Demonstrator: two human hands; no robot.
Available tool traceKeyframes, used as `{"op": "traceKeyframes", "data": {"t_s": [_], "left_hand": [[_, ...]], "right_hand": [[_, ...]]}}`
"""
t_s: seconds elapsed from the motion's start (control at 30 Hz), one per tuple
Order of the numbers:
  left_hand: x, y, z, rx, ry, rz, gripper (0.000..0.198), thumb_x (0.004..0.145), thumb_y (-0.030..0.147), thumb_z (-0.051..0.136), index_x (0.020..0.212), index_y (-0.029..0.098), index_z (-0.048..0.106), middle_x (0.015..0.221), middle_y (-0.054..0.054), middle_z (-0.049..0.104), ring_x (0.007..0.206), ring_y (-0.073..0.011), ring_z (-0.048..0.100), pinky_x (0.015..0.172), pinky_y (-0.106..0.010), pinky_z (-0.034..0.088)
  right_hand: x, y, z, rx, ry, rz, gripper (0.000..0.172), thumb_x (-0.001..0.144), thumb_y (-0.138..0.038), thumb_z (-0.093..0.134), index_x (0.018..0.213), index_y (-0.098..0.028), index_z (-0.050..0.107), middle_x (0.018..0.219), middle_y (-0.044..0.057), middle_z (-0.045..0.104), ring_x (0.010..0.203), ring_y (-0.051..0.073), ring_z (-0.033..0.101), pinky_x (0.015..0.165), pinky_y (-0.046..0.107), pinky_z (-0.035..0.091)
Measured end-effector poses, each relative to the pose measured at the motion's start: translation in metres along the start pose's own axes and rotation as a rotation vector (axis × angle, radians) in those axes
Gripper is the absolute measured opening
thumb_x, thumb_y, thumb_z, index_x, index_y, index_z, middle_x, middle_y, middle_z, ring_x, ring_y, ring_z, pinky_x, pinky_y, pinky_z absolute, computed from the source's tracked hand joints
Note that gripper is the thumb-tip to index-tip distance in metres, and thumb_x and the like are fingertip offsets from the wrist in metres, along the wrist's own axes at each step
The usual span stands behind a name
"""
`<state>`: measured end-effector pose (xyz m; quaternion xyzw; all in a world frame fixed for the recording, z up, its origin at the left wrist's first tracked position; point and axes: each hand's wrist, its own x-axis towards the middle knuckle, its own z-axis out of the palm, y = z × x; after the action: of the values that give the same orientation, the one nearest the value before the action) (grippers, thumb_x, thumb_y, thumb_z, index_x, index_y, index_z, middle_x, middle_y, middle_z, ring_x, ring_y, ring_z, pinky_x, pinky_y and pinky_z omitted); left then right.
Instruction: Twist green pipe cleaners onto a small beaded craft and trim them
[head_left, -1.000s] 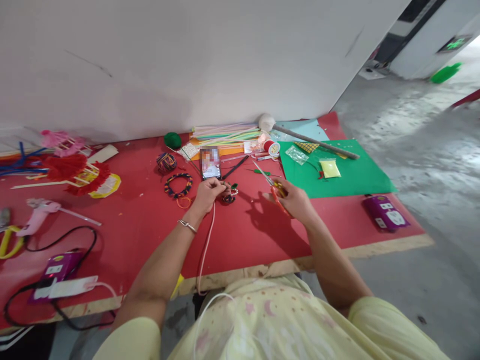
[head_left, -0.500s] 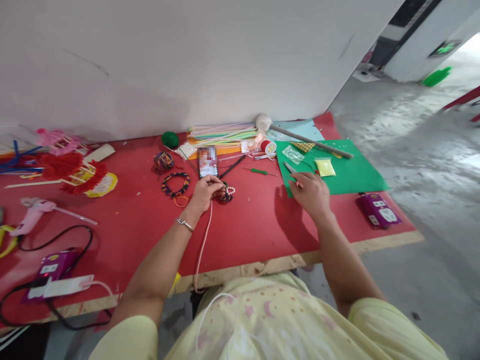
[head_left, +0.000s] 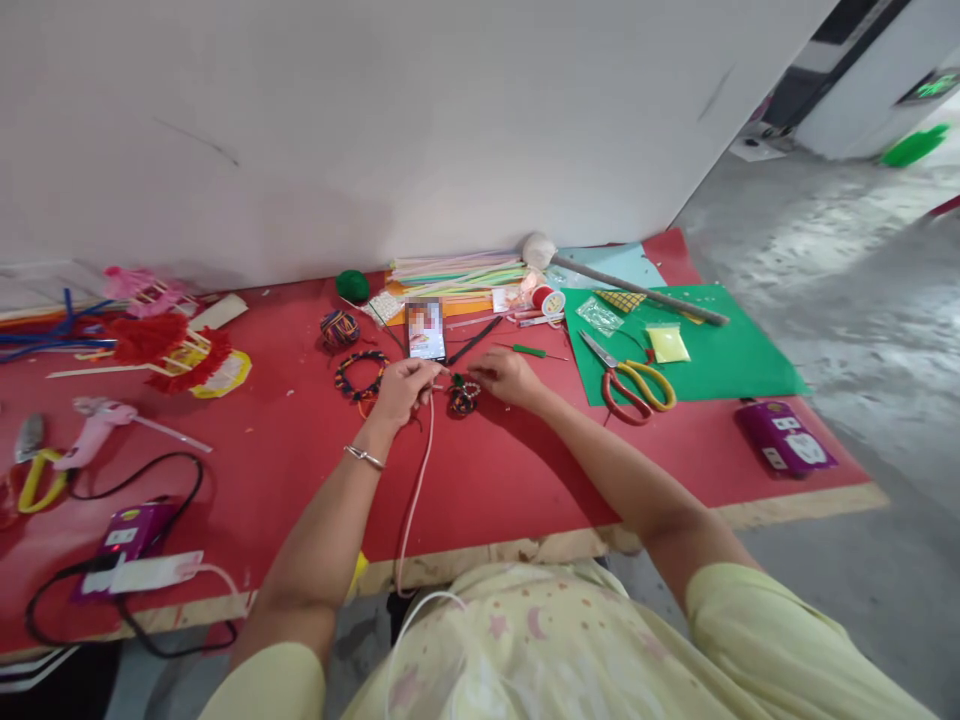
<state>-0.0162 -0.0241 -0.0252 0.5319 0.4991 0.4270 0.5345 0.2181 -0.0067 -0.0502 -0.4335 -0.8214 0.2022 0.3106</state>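
A small dark bundle [head_left: 463,402] with a ring of white beads sits between the two hands, over the red table [head_left: 517,470]. Let it be the middle of a clock. The left hand [head_left: 407,390] is at 9 o'clock, close beside it. Its thumb and pointing finger are pressed together, but what is between them is too small to see. The right hand [head_left: 510,379] is near, at 2 o'clock. Its fingers are curled in toward the bundle, and I can't tell if they pinch anything. A phone [head_left: 425,333] is at 11 o'clock. A dark braided ring [head_left: 341,385] with orange bits lies at 9 o'clock, just past the left hand. A ball of mixed yarn [head_left: 339,329] is at 10 o'clock. A tool with a green handle [head_left: 529,351] is at 2 o'clock. Scissors [head_left: 637,389] lie well apart at 3 o'clock, with their blades on a green sheet [head_left: 739,350]. A pink cord [head_left: 417,480] runs down at 7 o'clock.
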Motion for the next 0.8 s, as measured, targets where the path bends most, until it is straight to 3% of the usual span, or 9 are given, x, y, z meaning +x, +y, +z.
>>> {"op": "traceKeyframes", "data": {"t_s": [0.07,0.17,0.27,0.43,0.53,0.63,0.73,0.8], "left_hand": [[0.003,0.002,-0.01,0.3,0.118,0.117,0.036,0.08,0.044,0.068,0.057,0.019,0.059,0.054,0.0,0.056,0.047,-0.0117,0.046,0.047,-0.027,0.027],[0.008,-0.001,-0.021,0.755,0.286,0.294,0.041,0.081,0.041,0.066,0.05,0.02,0.051,0.056,-0.003,0.053,0.06,-0.0169,0.05,0.059,-0.031,0.03],[0.012,-0.005,-0.028,0.956,0.416,0.352,0.037,0.084,0.037,0.063,0.052,0.022,0.05,0.065,-0.007,0.059,0.07,-0.0219,0.053,0.067,-0.035,0.034],[0.018,-0.013,-0.033,0.987,0.473,0.394,0.027,0.087,0.036,0.06,0.063,0.023,0.059,0.086,-0.011,0.069,0.092,-0.0291,0.057,0.084,-0.042,0.039],[0.02,-0.017,-0.035,0.991,0.484,0.429,0.025,0.088,0.036,0.059,0.067,0.023,0.062,0.103,-0.012,0.072,0.101,-0.0309,0.057,0.091,-0.045,0.04],[0.02,-0.017,-0.036,0.958,0.479,0.427,0.021,0.086,0.034,0.061,0.068,0.023,0.063,0.106,-0.012,0.072,0.106,-0.0319,0.057,0.095,-0.046,0.041],[0.019,-0.015,-0.037,0.891,0.427,0.378,0.016,0.084,0.033,0.062,0.072,0.023,0.065,0.096,-0.013,0.071,0.105,-0.0336,0.058,0.095,-0.047,0.04],[0.018,-0.012,-0.036,0.826,0.367,0.348,0.013,0.081,0.032,0.064,0.072,0.023,0.065,0.088,-0.012,0.07,0.101,-0.0338,0.059,0.095,-0.047,0.04]], "right_hand": [[0.003,0.002,0.0,-0.001,0.035,0.033,0.026,0.096,-0.033,0.057,0.102,-0.019,0.077,0.091,0.008,0.07,0.082,0.019,0.059,0.076,0.029,0.042],[0.009,0.004,0.002,0.005,0.084,0.059,0.027,0.096,-0.032,0.055,0.106,-0.019,0.077,0.096,0.008,0.07,0.086,0.02,0.059,0.079,0.031,0.043],[0.021,0.003,0.004,-0.041,0.133,-0.005,0.031,0.098,-0.028,0.05,0.114,-0.019,0.075,0.104,0.01,0.069,0.097,0.023,0.057,0.092,0.037,0.044],[0.053,-0.001,0.012,-0.18,0.16,-0.164,0.039,0.094,-0.017,0.047,0.123,-0.02,0.073,0.128,0.012,0.06,0.119,0.028,0.048,0.11,0.045,0.036],[0.073,0.002,0.018,-0.203,0.15,-0.164,0.039,0.091,-0.015,0.051,0.122,-0.019,0.074,0.138,0.013,0.055,0.132,0.032,0.04,0.114,0.049,0.031],[0.084,0.001,0.018,-0.182,0.154,-0.128,0.038,0.09,-0.016,0.052,0.121,-0.017,0.074,0.142,0.015,0.054,0.137,0.034,0.035,0.114,0.053,0.031],[0.08,-0.027,0.013,-0.134,0.147,-0.221,0.038,0.092,-0.019,0.05,0.124,-0.02,0.072,0.142,0.012,0.057,0.14,0.033,0.037,0.116,0.054,0.03],[0.071,-0.06,0.017,-0.096,-0.013,-0.456,0.039,0.096,-0.028,0.051,0.132,-0.031,0.066,0.147,0.004,0.057,0.145,0.03,0.036,0.119,0.055,0.026]]}}
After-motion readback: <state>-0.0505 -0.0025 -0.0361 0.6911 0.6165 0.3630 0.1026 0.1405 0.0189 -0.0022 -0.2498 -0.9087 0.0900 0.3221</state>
